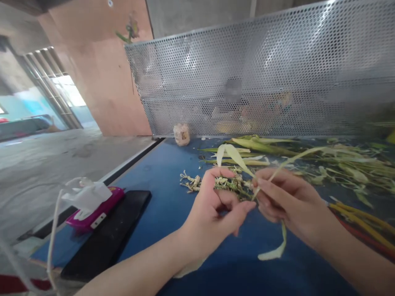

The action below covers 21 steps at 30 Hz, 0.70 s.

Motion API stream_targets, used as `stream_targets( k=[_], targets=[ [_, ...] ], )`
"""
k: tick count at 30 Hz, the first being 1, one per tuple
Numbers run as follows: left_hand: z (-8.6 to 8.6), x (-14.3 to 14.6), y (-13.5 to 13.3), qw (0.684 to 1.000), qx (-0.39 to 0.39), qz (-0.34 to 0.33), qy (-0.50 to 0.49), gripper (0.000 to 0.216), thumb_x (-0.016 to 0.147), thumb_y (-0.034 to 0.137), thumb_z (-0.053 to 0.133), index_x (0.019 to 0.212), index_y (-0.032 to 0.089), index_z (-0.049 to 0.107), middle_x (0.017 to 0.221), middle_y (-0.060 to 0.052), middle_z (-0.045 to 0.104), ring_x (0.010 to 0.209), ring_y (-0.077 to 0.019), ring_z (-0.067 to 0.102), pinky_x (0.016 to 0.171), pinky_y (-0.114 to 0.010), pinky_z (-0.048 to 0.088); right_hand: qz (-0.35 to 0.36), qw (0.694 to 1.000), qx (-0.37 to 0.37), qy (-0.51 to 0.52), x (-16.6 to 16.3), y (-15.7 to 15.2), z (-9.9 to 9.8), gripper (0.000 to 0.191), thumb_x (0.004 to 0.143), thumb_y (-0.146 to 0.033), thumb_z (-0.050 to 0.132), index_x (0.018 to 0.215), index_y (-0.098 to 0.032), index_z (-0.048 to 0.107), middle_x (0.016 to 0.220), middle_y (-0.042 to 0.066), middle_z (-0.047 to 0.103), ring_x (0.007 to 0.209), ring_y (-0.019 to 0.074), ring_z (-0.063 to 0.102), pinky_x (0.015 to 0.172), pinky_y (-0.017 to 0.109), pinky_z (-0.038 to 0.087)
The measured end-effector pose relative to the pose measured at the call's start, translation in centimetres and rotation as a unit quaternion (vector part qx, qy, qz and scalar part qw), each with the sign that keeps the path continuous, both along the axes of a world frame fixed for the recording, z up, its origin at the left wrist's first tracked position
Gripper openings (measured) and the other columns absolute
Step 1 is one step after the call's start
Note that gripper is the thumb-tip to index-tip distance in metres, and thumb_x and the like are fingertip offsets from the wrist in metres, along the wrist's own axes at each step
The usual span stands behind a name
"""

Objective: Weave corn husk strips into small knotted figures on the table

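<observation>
Between my hands, above the blue table, is a pale green leaf strip (236,156), folded over at the top, with a thin end running up to the right. A wider leaf end (276,251) hangs below my right hand. My right hand (285,197) is closed, pinching the strip between thumb and fingers. My left hand (216,209) is curled, its thumb tip at the lower end of the strip and its index finger arched over. Behind my fingers lies a bunch of small, knotted-looking pale plant pieces (193,182), partly hidden by my left hand.
Long green leaves (262,147) and loose leaf scraps (354,168) lie at the back and right. Orange and yellow strips (367,218) are by my right forearm. A perforated metal panel (247,74) borders the back. A magenta power strip (95,213) and black slab (108,234) are left.
</observation>
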<state>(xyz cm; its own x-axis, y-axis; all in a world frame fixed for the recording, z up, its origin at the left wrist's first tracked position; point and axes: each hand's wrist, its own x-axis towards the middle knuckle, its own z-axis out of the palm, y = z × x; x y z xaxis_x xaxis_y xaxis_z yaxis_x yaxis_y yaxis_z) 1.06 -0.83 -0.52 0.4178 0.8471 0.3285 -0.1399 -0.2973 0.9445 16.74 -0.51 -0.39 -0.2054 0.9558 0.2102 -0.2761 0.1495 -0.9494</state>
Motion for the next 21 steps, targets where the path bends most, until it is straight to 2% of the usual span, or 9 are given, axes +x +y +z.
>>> stream_targets(
  k=[6, 10, 14, 16, 19, 21],
  targets=[
    [0.26, 0.12, -0.36, 0.999, 0.015, -0.027, 0.045, 0.043, 0.079, 0.018, 0.052, 0.110, 0.021, 0.022, 0.043, 0.013, 0.043, 0.037, -0.0044, 0.043, 0.045, -0.016, 0.038, 0.022, 0.997, -0.066, 0.020, 0.20, -0.46, 0.40, 0.015, 0.073, -0.032, 0.063, 0.068, -0.019, 0.059, 0.041, -0.007, 0.043, 0.030, 0.0007, 0.028, 0.030, 0.012, 0.023],
    [-0.25, 0.25, -0.22, 0.996, 0.018, -0.028, 0.080, 0.046, 0.080, 0.019, 0.051, 0.115, 0.021, 0.020, 0.049, 0.009, 0.048, 0.044, -0.0067, 0.049, 0.049, -0.019, 0.040, 0.070, 0.992, -0.089, 0.052, 0.05, -0.61, 0.44, 0.014, 0.076, -0.035, 0.058, 0.073, -0.022, 0.063, 0.042, -0.005, 0.049, 0.030, 0.0017, 0.029, 0.031, 0.014, 0.025],
    [-0.64, 0.25, -0.31, 0.998, 0.037, -0.043, 0.040, 0.044, 0.078, 0.014, 0.051, 0.113, 0.020, 0.025, 0.069, 0.002, 0.054, 0.059, -0.0096, 0.054, 0.055, -0.023, 0.044, 0.100, 0.990, -0.086, 0.048, -0.07, -0.92, 0.36, 0.017, 0.077, -0.038, 0.056, 0.075, -0.024, 0.065, 0.047, -0.002, 0.054, 0.034, 0.0041, 0.035, 0.036, 0.017, 0.030],
    [-0.59, 0.27, -0.36, 0.998, 0.012, -0.062, 0.004, 0.045, 0.076, 0.012, 0.052, 0.113, 0.019, 0.027, 0.075, -0.001, 0.053, 0.063, -0.0104, 0.055, 0.055, -0.023, 0.044, 0.101, 0.991, -0.078, 0.030, 0.01, -1.01, 0.35, 0.016, 0.076, -0.037, 0.057, 0.073, -0.024, 0.066, 0.046, -0.002, 0.053, 0.033, 0.0039, 0.033, 0.035, 0.017, 0.029],
    [-0.32, 0.30, -0.35, 0.994, -0.040, -0.084, -0.063, 0.044, 0.076, 0.012, 0.054, 0.112, 0.020, 0.029, 0.076, 0.001, 0.052, 0.060, -0.0090, 0.055, 0.050, -0.021, 0.043, 0.058, 0.997, -0.057, 0.008, 0.26, -0.98, 0.29, 0.017, 0.076, -0.038, 0.056, 0.072, -0.025, 0.066, 0.043, -0.003, 0.050, 0.033, 0.0041, 0.032, 0.033, 0.016, 0.027],
    [-0.16, 0.30, -0.31, 0.992, -0.043, -0.077, -0.092, 0.041, 0.076, 0.014, 0.056, 0.109, 0.021, 0.033, 0.077, 0.001, 0.052, 0.060, -0.0084, 0.055, 0.049, -0.019, 0.043, 0.028, 0.999, -0.042, -0.010, 0.38, -0.94, 0.18, 0.017, 0.077, -0.039, 0.056, 0.073, -0.025, 0.065, 0.043, -0.003, 0.050, 0.033, 0.0043, 0.033, 0.033, 0.015, 0.026]
  ],
)
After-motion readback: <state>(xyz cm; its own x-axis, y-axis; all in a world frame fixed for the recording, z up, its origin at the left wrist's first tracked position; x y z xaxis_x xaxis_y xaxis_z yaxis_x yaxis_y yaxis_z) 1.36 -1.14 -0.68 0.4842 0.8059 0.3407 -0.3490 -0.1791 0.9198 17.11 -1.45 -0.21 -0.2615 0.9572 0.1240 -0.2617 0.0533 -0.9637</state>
